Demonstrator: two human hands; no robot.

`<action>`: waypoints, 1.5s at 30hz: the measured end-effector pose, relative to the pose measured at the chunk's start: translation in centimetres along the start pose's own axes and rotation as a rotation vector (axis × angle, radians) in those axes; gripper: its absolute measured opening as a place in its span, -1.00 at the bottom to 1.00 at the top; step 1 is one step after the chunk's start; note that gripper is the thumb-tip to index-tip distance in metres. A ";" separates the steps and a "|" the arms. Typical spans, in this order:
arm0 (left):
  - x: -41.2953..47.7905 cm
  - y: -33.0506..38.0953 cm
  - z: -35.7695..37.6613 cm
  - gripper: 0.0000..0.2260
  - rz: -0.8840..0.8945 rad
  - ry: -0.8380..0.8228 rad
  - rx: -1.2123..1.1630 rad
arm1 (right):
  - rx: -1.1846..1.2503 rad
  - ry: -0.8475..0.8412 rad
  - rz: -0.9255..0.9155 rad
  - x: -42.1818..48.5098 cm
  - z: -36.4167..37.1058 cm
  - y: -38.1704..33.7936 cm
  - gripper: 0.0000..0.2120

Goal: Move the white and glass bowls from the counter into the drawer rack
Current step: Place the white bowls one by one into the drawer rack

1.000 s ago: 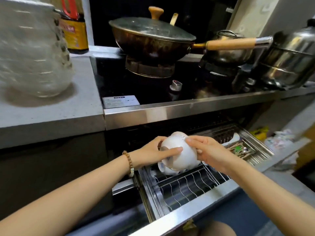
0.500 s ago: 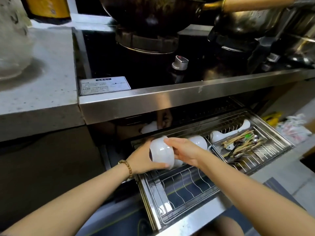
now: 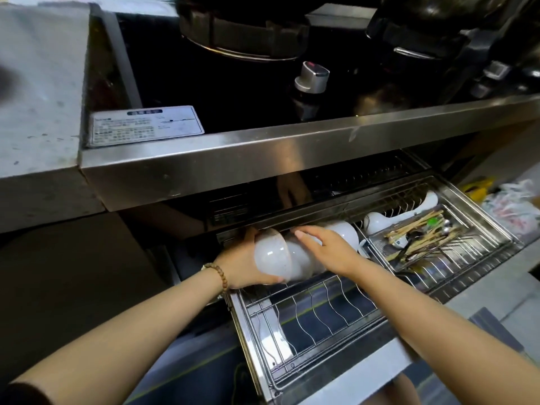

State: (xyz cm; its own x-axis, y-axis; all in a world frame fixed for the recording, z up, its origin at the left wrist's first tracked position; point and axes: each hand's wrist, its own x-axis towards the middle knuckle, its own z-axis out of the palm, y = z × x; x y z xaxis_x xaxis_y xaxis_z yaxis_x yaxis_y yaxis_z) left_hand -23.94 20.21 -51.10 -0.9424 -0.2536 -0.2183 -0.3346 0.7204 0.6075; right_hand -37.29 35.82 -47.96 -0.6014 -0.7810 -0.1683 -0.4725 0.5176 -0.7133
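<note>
Bowl: brought down from above the middle of the rack a second ago to its back-left corner. Now on its side, nested against other bowls along the back edge.
Left hand: curled round the bowl from the left, thumb beneath and fingers behind. Same grip as a second ago.
Right hand: no longer clasping the bowl. Fingers straight, laid over the tops of the bowls, gripping nothing.
Cutlery tray: at the rack's right end, well apart from both hands.
Counter: only its near edge in frame; glass bowls not in view.
Meaning: white bowl as good as placed, probably only the release left. Glass bowls likely still to fetch.
Risk: may roll forward on release, judging by the tilt.
</note>
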 end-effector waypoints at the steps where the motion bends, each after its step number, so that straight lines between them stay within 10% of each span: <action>1: 0.2 0.0 0.1 -0.03 -0.004 -0.012 -0.008 | 0.051 -0.021 0.018 0.1 0.3 0.2 -0.69; 6: 1.1 0.0 0.6 -0.07 -0.039 -0.035 -0.109 | 0.047 -0.153 0.064 0.3 1.2 0.9 -0.61; 11: 1.7 0.2 1.1 -0.54 -0.017 -0.109 -0.162 | -0.130 -0.118 0.019 0.7 1.3 1.2 -0.64; 26: 3.8 -0.7 2.1 -0.18 -0.170 -0.242 -0.168 | -0.125 -0.153 0.070 1.4 1.8 2.5 -0.60; 45: 2.5 0.4 1.2 -0.20 -0.226 -0.149 -0.183 | -0.011 -0.191 0.109 0.6 0.8 1.7 -0.61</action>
State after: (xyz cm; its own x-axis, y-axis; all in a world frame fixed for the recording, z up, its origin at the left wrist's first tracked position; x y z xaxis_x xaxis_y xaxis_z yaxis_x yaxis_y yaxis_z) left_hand -26.43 20.69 -52.31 -0.8379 -0.2868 -0.4643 -0.5429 0.5249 0.6555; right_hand -37.88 35.95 -49.83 -0.5166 -0.7715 -0.3713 -0.4189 0.6060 -0.6762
